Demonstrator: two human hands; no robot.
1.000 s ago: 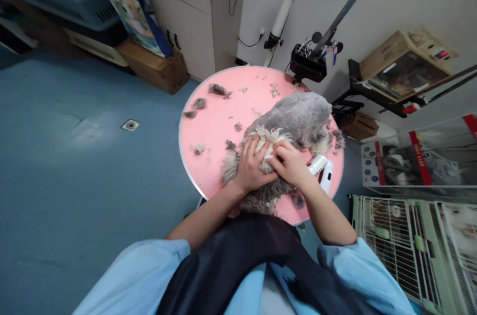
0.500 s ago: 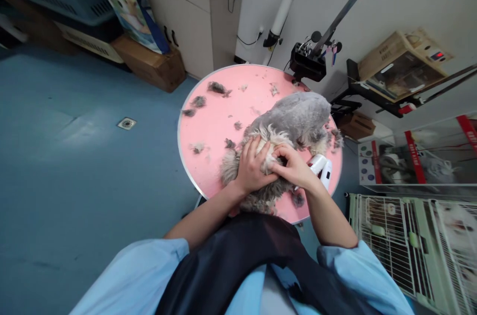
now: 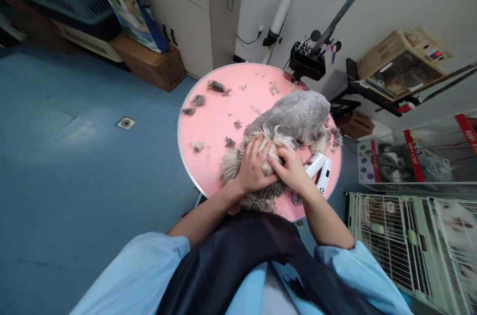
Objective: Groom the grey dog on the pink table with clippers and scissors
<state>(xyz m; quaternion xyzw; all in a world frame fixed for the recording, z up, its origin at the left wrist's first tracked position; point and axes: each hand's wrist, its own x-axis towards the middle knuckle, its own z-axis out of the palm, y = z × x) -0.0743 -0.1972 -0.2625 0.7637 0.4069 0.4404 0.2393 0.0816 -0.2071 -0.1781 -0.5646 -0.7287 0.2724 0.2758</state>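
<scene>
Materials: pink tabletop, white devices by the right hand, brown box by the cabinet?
Tabletop: probably rubber or laminate, matte; even pink, no sharp reflections.
White devices: likely hard plastic, smooth; rounded moulded edges, slight sheen.
Brown box: likely cardboard, dull; flat tan faces, straight edges.

A grey dog point(image 3: 298, 109) is on a round pink counter point(image 3: 212, 171). The left hand point(image 3: 253, 168) lies over its pale, fluffy fur point(image 3: 275, 136). The right hand point(image 3: 293, 168) curls on the same fur. Two white tools point(image 3: 324, 178) lie just to the right of that hand. Grey tufts point(image 3: 215, 86) sit around the counter's left side. A wire cage point(image 3: 395, 240) stands on the near right.
</scene>
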